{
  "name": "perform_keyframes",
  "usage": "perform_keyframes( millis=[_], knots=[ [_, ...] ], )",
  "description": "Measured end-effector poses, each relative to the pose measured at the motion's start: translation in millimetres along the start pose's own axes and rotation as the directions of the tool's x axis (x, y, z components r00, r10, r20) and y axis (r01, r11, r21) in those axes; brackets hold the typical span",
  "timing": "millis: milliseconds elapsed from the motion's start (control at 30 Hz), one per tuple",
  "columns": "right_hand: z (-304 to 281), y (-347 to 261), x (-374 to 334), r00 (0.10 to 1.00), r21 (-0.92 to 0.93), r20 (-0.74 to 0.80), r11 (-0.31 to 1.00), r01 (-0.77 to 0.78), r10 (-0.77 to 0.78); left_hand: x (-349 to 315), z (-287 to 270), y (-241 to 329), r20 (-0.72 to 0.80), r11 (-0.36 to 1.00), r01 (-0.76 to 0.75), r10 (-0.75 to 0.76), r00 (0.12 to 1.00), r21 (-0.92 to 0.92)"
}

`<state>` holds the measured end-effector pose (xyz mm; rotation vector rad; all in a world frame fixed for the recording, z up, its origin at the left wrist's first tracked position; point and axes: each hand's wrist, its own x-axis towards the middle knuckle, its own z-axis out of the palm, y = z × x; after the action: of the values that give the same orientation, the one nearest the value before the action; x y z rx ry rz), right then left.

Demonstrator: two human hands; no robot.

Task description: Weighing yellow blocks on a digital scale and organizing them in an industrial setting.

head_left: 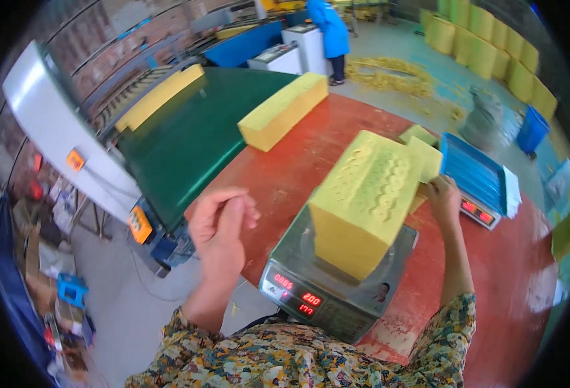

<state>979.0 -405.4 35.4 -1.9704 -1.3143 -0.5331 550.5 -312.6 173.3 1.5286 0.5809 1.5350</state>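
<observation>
Head view: clock directions run from the tall yellow block (362, 200) that rests on our near scale (343, 315) (its red digits are lit).
Left hand (222, 226): at 9 o'clock, raised and apart from the block, fingers loosely curled by the thumb; we cannot tell whether their tips meet.
Right hand (445, 194): at 3 o'clock, fingertips at the near edge of a small yellow piece (427, 157); we cannot tell whether they clamp it.
Blue tray (472, 161): between 2 and 3 o'clock, on another scale (481, 216).
Long yellow block (285, 111): between 10 and 11 o'clock, beside the green belt (201, 145).
</observation>
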Motion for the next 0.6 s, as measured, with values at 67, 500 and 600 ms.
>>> perform_keyframes(
  millis=[67,500,600],
  knots=[
    [-12,6,-2,1.0,-0.054,0.008,0.998,-0.021,0.021,-1,4,3,0.001,1.0,0.02,-0.02,1.0,-0.016],
    [-128,-90,-35,0.854,0.541,-0.128,0.758,-0.365,0.504,-70,68,-14,0.97,0.979,0.183,0.048,0.238,-0.094],
    [-166,-132,-73,0.8,0.747,-0.069,0.563,-0.354,0.595,-87,102,-18,0.872,0.885,-0.405,0.373,0.316,-0.232]
  ],
)
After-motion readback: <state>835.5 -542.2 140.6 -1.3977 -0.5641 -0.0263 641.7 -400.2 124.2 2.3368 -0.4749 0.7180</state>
